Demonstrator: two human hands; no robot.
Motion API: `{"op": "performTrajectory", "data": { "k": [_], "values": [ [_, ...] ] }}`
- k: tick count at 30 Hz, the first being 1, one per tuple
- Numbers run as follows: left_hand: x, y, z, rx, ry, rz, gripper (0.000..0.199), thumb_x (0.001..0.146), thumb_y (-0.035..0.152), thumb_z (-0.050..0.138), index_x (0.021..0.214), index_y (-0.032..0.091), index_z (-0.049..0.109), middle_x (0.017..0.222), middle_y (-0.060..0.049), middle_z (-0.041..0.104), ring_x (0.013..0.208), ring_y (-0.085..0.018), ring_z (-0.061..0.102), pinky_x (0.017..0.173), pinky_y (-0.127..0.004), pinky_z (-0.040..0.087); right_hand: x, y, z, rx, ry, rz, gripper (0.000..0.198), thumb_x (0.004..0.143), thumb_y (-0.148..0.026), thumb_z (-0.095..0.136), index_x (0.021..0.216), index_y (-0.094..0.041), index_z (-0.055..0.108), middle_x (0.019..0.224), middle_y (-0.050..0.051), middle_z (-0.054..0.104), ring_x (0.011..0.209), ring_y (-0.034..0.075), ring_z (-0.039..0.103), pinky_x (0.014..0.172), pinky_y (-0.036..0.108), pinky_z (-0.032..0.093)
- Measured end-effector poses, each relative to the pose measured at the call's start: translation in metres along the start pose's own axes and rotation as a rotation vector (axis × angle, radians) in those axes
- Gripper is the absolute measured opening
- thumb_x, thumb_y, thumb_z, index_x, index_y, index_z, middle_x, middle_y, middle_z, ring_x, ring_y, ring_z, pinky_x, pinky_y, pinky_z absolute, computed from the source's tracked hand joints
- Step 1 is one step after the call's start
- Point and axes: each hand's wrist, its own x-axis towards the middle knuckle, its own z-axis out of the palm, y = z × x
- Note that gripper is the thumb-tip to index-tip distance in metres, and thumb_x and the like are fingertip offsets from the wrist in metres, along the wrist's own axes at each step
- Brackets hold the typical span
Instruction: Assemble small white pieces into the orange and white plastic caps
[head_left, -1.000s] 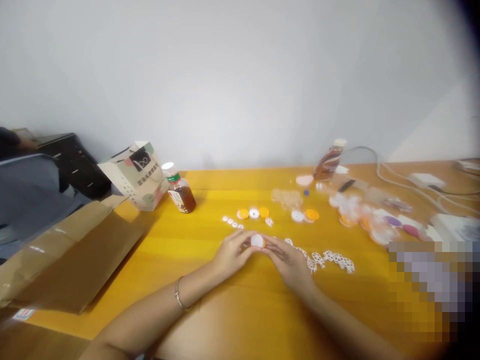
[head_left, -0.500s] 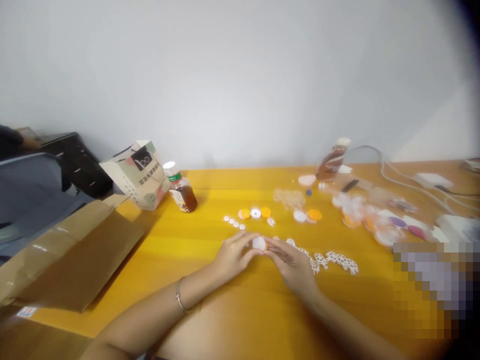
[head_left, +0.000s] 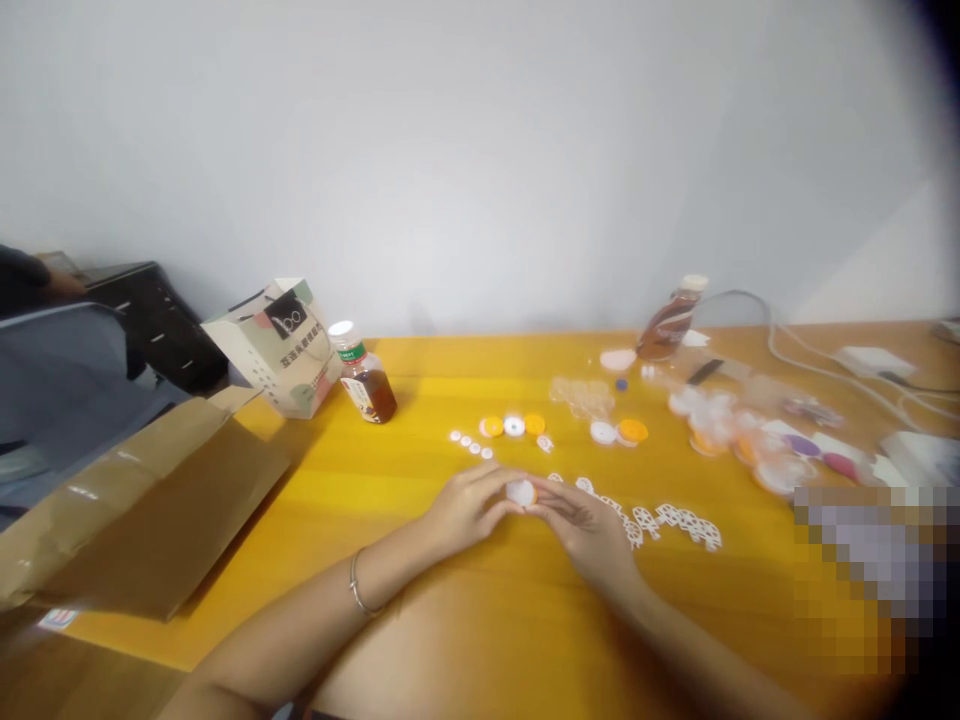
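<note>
Between my two hands, just above the table, is a small round white disc with an orange edge (head_left: 520, 492). My left hand (head_left: 466, 508) pinches it from the left with thumb and fingers. From the right, my right hand (head_left: 589, 530) grips its orange side. Beyond my hands lie orange and white round pieces (head_left: 514, 426) in a short row, with several small white discs (head_left: 470, 445) to their left. White openwork wheel-shaped pieces (head_left: 679, 522) form a line to the right of my right hand.
A cardboard box (head_left: 142, 510) and a paper bag (head_left: 289, 345) stand at left, beside a bottle of brown drink (head_left: 367, 380). Another bottle (head_left: 671, 325) leans at the back right. Plastic-wrapped coloured discs (head_left: 750, 445) and white cables (head_left: 817, 375) lie on the right.
The view has shifted very slightly. Both hands keep hold of the disc, in nearly the same place and pose.
</note>
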Motion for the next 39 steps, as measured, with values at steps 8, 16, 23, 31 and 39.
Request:
{"op": "performTrajectory", "data": {
  "k": [8, 16, 23, 31, 39],
  "values": [
    [0.002, -0.005, 0.001, -0.103, 0.028, -0.085, 0.032, 0.078, 0.03, 0.052, 0.107, 0.016, 0.055, 0.097, -0.008, 0.06, 0.085, -0.014, 0.056, 0.078, -0.025, 0.045, 0.002, 0.003, 0.0, 0.089, -0.003, 0.059, 0.022, 0.067, -0.027, 0.062, 0.088, -0.023, 0.066, 0.085, 0.002, 0.07, 0.076, 0.02, 0.066, 0.078, 0.035, 0.053],
    [0.009, -0.001, -0.001, -0.214, -0.006, -0.23, 0.025, 0.077, 0.029, 0.054, 0.097, 0.015, 0.061, 0.086, -0.005, 0.063, 0.076, -0.013, 0.057, 0.066, -0.021, 0.045, 0.006, 0.001, -0.001, 0.027, -0.092, 0.139, 0.034, 0.063, -0.031, 0.067, 0.097, -0.027, 0.065, 0.081, -0.001, 0.071, 0.077, 0.021, 0.066, 0.077, 0.035, 0.053],
    [0.012, 0.002, -0.009, -0.168, -0.104, -0.189, 0.025, 0.077, 0.027, 0.054, 0.099, 0.017, 0.06, 0.087, -0.004, 0.063, 0.077, -0.013, 0.057, 0.071, -0.024, 0.045, 0.009, 0.011, 0.001, 0.115, -0.117, 0.177, 0.034, 0.059, -0.029, 0.068, 0.093, -0.027, 0.066, 0.08, 0.0, 0.071, 0.08, 0.023, 0.066, 0.077, 0.038, 0.052],
    [0.013, 0.001, -0.014, -0.064, -0.183, -0.125, 0.024, 0.079, 0.024, 0.051, 0.102, 0.019, 0.059, 0.089, -0.004, 0.062, 0.081, -0.014, 0.056, 0.075, -0.026, 0.043, 0.006, 0.007, 0.003, 0.159, -0.126, 0.224, 0.031, 0.059, -0.027, 0.069, 0.089, -0.025, 0.067, 0.084, 0.0, 0.071, 0.082, 0.023, 0.065, 0.08, 0.038, 0.05],
    [0.01, 0.006, -0.006, 0.062, -0.085, -0.105, 0.021, 0.079, 0.026, 0.051, 0.098, 0.019, 0.059, 0.084, -0.003, 0.059, 0.075, -0.013, 0.055, 0.072, -0.024, 0.044, 0.0, 0.006, 0.005, 0.033, 0.004, 0.163, 0.03, 0.063, -0.025, 0.065, 0.093, -0.025, 0.066, 0.081, 0.001, 0.071, 0.078, 0.024, 0.066, 0.075, 0.039, 0.053]
  ]
}}
